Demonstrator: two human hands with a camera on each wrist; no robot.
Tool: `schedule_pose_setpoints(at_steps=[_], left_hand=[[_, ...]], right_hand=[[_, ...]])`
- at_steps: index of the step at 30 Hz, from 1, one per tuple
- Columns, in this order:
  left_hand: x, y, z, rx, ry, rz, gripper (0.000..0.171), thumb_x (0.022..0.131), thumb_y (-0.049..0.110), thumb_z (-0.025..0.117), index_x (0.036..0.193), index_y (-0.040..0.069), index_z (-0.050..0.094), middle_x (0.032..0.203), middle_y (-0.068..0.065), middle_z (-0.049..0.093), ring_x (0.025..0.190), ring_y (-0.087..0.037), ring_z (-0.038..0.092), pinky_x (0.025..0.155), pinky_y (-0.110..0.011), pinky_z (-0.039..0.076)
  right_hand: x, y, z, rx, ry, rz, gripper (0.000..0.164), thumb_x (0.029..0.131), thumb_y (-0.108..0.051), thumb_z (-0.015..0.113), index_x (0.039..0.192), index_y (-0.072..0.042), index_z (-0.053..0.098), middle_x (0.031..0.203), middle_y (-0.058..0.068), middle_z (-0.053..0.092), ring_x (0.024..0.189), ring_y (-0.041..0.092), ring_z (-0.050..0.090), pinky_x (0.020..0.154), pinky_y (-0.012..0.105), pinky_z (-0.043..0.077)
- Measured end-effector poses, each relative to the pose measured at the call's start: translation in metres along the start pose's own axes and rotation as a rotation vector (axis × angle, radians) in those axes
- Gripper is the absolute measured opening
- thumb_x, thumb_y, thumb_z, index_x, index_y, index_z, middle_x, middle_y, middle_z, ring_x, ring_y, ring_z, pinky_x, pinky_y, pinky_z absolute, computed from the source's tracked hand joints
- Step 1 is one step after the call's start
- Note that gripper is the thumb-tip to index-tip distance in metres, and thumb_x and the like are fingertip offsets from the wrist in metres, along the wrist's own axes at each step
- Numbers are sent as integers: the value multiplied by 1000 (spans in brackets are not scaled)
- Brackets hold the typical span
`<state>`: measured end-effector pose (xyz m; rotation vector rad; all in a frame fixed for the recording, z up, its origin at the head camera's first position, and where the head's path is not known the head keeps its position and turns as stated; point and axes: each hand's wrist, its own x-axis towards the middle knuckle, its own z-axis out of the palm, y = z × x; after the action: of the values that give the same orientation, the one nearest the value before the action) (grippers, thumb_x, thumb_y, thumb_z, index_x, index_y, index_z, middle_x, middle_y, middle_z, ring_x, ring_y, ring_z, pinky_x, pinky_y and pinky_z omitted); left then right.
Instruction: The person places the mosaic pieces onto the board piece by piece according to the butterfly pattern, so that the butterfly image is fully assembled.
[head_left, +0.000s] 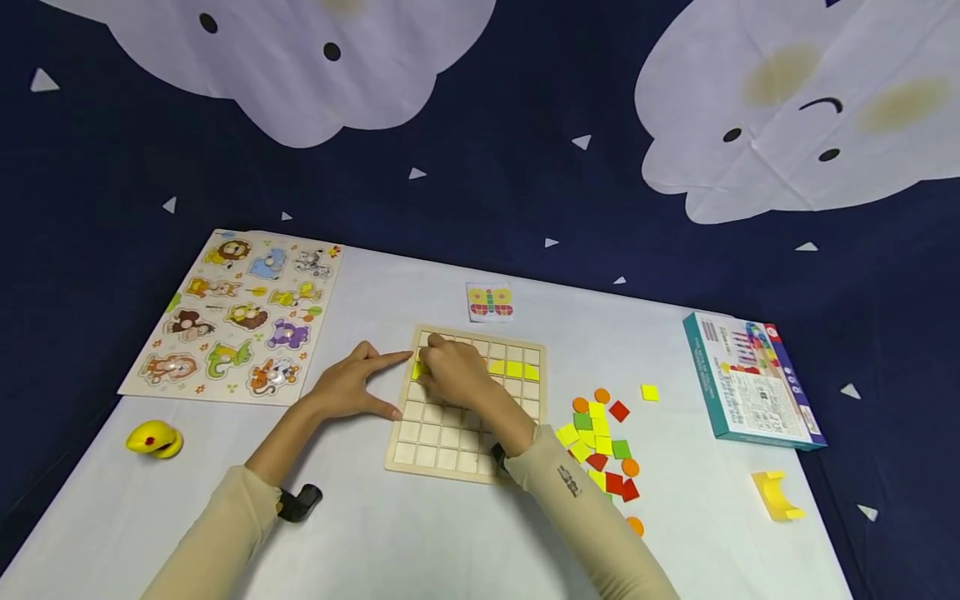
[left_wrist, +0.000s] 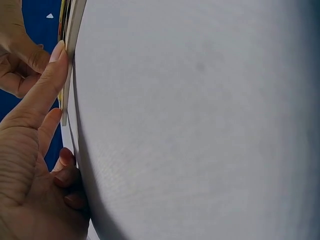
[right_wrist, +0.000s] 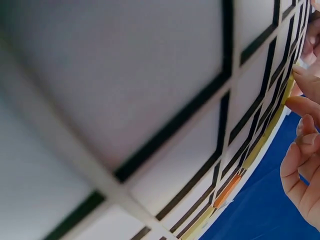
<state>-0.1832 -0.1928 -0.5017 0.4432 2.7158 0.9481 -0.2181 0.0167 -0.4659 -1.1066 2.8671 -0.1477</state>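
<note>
A wooden grid board lies on the white table with yellow square tiles in an upper row. My right hand is over the board's upper left, and its thumb and a finger pinch a yellow tile at the row. An orange tile sits farther along the same row in the right wrist view. My left hand rests at the board's left edge, with index finger and thumb stretched apart against it; in the left wrist view the other fingers are bent.
Loose coloured tiles lie right of the board. A butterfly pattern card is behind it. An animal puzzle and a yellow toy stand left; a box and a yellow curved piece lie right.
</note>
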Motion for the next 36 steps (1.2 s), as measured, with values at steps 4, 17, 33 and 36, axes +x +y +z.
schedule_pose_setpoints(at_steps=[4, 17, 33, 36], left_hand=[[1, 0, 1, -3, -10, -7, 99, 62, 49, 90, 148, 26, 48, 98, -4, 40, 80, -18, 42, 69, -31, 35], [3, -1, -5, -13, -80, -43, 102, 63, 49, 90, 150, 24, 44, 97, -7, 38, 80, -20, 40, 67, -31, 35], [3, 7, -4, 45, -73, -39, 104, 61, 52, 89, 150, 24, 45, 94, -7, 42, 73, -19, 39, 65, -30, 33], [3, 7, -2, 45, -68, -27, 103, 61, 52, 89, 150, 24, 45, 94, -7, 42, 73, -18, 39, 64, -30, 33]], right_hand=[[-2, 0, 0, -20, -10, 9, 24, 91, -33, 73, 98, -11, 74, 89, 1, 59, 69, 12, 59, 63, 27, 49], [-49, 28, -12, 24, 160, -28, 22, 90, -30, 74, 97, -9, 74, 85, 3, 57, 62, 13, 53, 61, 28, 48], [-150, 109, -25, 49, 84, 312, 26, 82, -11, 79, 105, 0, 76, 92, 9, 63, 70, 17, 57, 67, 33, 51], [-163, 118, -22, 53, 56, 358, 24, 83, -12, 79, 104, -1, 77, 90, 9, 63, 69, 17, 55, 67, 32, 51]])
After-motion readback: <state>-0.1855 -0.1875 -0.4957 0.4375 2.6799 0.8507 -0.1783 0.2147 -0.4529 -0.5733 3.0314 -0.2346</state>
